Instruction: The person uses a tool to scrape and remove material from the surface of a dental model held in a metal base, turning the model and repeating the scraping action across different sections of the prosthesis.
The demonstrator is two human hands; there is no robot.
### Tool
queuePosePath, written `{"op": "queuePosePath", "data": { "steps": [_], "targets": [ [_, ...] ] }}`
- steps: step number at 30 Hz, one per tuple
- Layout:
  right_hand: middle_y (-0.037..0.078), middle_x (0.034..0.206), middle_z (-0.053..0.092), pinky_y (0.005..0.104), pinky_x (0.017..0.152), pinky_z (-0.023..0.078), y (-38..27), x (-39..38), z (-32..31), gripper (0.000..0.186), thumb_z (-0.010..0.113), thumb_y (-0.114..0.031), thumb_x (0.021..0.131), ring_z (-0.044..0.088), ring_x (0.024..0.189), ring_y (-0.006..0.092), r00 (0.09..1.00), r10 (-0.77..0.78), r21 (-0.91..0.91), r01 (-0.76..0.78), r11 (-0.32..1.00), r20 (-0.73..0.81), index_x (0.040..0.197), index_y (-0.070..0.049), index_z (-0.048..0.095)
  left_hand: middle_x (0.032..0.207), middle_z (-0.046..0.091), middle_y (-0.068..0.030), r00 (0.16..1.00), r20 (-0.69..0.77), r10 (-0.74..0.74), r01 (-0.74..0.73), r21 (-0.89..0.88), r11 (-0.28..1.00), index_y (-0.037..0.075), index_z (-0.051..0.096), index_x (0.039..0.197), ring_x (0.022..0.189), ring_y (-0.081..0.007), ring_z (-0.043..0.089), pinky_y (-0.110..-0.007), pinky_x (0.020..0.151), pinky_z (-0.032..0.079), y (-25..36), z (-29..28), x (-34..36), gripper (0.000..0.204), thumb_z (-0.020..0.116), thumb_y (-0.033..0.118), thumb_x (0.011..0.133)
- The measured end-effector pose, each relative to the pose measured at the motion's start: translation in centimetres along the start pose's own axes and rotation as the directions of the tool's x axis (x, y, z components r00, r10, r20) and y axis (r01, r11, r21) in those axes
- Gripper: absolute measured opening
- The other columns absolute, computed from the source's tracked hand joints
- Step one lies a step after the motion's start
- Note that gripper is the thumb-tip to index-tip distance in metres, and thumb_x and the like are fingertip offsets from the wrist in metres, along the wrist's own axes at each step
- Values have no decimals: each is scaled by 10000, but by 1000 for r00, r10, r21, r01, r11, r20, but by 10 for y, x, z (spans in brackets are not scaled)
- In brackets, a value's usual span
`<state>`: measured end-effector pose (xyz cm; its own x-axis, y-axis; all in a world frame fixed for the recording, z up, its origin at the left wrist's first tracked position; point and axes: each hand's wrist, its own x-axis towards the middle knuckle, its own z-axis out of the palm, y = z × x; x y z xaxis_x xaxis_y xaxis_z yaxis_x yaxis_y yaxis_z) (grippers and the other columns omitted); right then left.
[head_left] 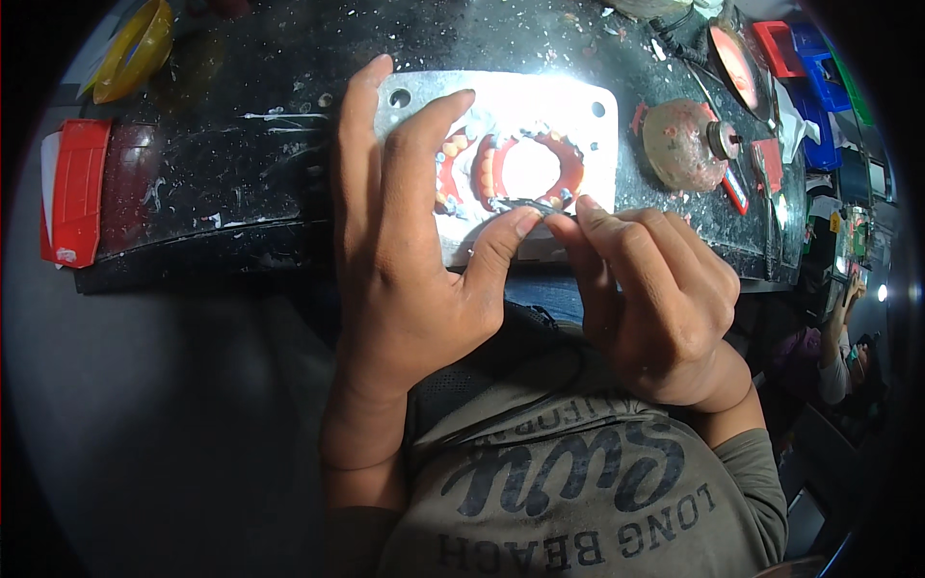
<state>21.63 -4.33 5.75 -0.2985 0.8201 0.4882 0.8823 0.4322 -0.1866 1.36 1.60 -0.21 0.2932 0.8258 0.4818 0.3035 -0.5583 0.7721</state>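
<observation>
A pale rectangular metal plate (501, 89) with corner holes lies brightly lit at the table's near edge. It carries denture arches with pink gums and teeth: a ring-like one (575, 171) and a partly hidden one (449, 178) to its left. My left hand (414, 250) grips the plate's left side, fingers stretched over it. Its thumb reaches the near edge, close to the tool. Pinched in my right hand (655, 289) is a slim dark carving tool (525, 204), its tip at the near teeth of the ring-like arch. My right fingertips hide its handle.
A round glass burner (682, 144) with a metal cap stands right of the plate. Red (779, 48) and blue bins (821, 72) are beyond it. Leftward sit a red tray (77, 193) and a yellow bowl (133, 53). White scraps dot the black table (231, 125). Another person (836, 361) is far right.
</observation>
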Motion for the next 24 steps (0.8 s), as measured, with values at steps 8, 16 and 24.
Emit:
{"op": "queuePosePath", "data": {
  "steps": [8, 16, 24],
  "targets": [
    [96, 748, 648, 346, 537, 486, -6, 1, -9, 181, 923, -20, 919, 632, 609, 213, 997, 50, 28, -52, 998, 65, 1021, 46, 788, 1711, 419, -338, 1000, -9, -8, 8, -6, 1000, -73, 634, 1507, 1388, -365, 687, -424, 1090, 640, 1, 0, -2, 659, 923, 168, 966],
    [134, 767, 667, 373, 568, 528, -2, 7, -16, 226, 931, 20, 908, 684, 637, 260, 986, 47, 39, -54, 998, 162, 1080, 68, 792, 1721, 407, -336, 1000, 0, -14, 14, -19, 1000, -74, 631, 1516, 1406, -365, 679, -424, 1098, 637, 2, 0, -1, 654, 914, 136, 965],
    [121, 772, 669, 379, 544, 503, 5, 14, -20, 228, 932, 17, 898, 665, 627, 258, 979, -15, 58, 3, 998, 205, 1072, 48, 787, 1728, 398, -333, 1000, -1, -12, 12, -30, 999, -72, 627, 1522, 1411, -363, 679, -425, 1106, 640, 2, -1, -1, 658, 909, 101, 954]
  ]
}}
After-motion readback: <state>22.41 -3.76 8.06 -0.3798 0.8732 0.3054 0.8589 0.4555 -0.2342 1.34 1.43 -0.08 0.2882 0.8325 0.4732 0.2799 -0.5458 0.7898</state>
